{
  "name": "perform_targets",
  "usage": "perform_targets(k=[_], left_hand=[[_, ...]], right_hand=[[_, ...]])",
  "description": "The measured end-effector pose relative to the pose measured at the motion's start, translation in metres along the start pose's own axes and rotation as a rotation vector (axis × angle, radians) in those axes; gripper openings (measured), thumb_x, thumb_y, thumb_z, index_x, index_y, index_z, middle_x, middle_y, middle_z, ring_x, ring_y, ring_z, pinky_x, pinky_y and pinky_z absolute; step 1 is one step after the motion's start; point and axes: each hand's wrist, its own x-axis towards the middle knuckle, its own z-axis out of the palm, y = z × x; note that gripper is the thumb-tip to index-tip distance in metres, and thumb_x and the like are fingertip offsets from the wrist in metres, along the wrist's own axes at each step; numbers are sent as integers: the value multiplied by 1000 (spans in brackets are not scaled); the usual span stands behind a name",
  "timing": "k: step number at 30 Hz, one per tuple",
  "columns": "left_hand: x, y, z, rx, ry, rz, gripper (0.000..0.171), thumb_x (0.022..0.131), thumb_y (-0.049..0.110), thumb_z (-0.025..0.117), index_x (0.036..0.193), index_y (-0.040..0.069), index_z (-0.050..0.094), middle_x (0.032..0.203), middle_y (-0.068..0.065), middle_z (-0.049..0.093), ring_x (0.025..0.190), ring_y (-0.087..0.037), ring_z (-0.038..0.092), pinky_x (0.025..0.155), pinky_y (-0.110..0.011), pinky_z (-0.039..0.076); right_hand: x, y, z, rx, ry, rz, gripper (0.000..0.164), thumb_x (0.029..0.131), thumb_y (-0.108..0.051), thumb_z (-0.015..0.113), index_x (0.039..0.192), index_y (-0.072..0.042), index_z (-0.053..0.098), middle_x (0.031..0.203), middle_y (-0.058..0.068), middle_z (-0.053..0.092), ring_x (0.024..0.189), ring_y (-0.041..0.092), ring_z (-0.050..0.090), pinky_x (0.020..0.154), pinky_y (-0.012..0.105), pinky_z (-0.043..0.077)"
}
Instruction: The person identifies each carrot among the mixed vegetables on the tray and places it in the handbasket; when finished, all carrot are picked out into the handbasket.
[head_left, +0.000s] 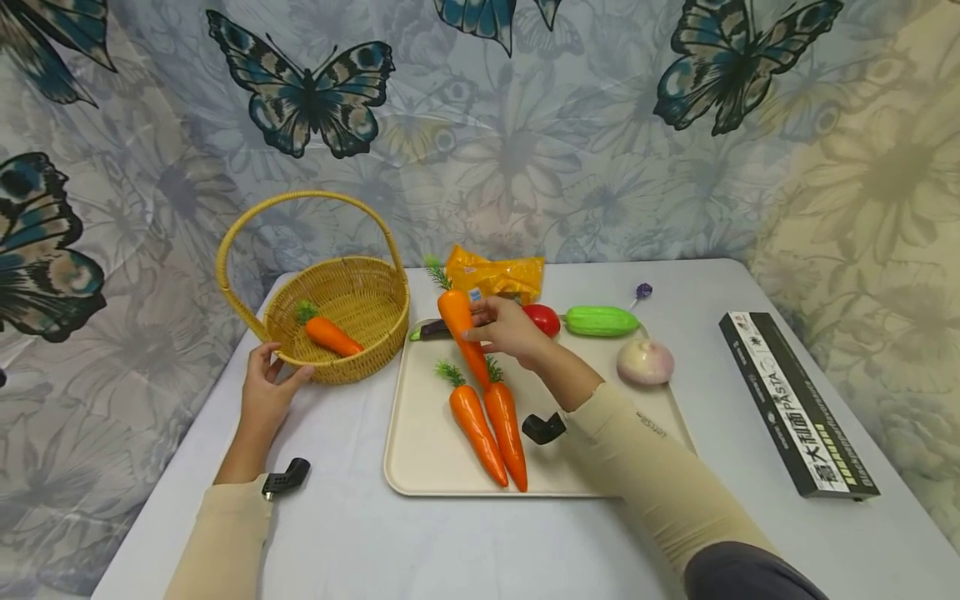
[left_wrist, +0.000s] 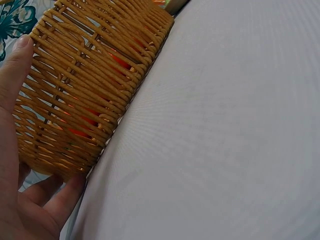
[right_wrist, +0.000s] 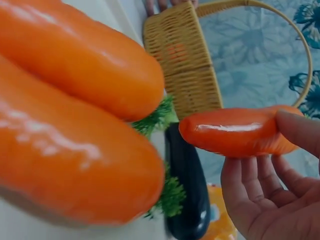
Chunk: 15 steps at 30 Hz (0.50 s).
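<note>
My right hand (head_left: 513,329) grips an orange carrot (head_left: 463,329) with a green top, held above the tray (head_left: 420,471). In the right wrist view the thumb lies on one side of this carrot (right_wrist: 235,131) and the fingers on the other. Two more carrots (head_left: 476,429) lie side by side on the tray, below the held one. At the left, my left hand (head_left: 268,392) holds the near side of a yellow wicker basket (head_left: 378,354), thumb and fingers spread along it. Inside the basket lies another carrot (head_left: 330,335). The left wrist view shows the basket's woven wall (left_wrist: 85,75) close up.
Along the tray's back are a dark eggplant (head_left: 431,332), a red round vegetable (head_left: 543,318) and a green cucumber-like vegetable (head_left: 602,321). A pinkish-white onion (head_left: 645,362) sits at its right. Behind stand an orange bag (head_left: 502,273) and a lollipop (head_left: 642,292). A black pasta box (head_left: 798,404) lies far right.
</note>
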Motion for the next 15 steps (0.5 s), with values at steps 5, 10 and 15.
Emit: perform_targets(k=[5, 10, 15], left_hand=[[0, 0, -2, 12, 7, -12, 78, 85, 14, 77, 142, 5, 26, 161, -8, 7, 144, -30, 21, 107, -42, 36], [-3, 3, 0, 13, 5, 5, 74, 85, 16, 77, 140, 6, 28, 161, -9, 6, 143, -31, 22, 104, -29, 40], [-3, 4, 2, 24, 6, 11, 74, 85, 17, 77, 140, 6, 28, 161, -9, 6, 143, -31, 22, 103, -27, 40]], right_hand=[[13, -9, 8, 1, -31, -12, 49, 88, -8, 73, 131, -4, 51, 114, 15, 54, 97, 28, 61, 79, 37, 58], [24, -15, 15, 1, -44, 2, 49, 88, -9, 73, 131, -7, 51, 115, 13, 53, 98, 26, 61, 78, 35, 58], [35, -22, 19, 2, -70, -13, 47, 88, -10, 74, 129, -8, 52, 114, 11, 54, 97, 26, 60, 77, 37, 58]])
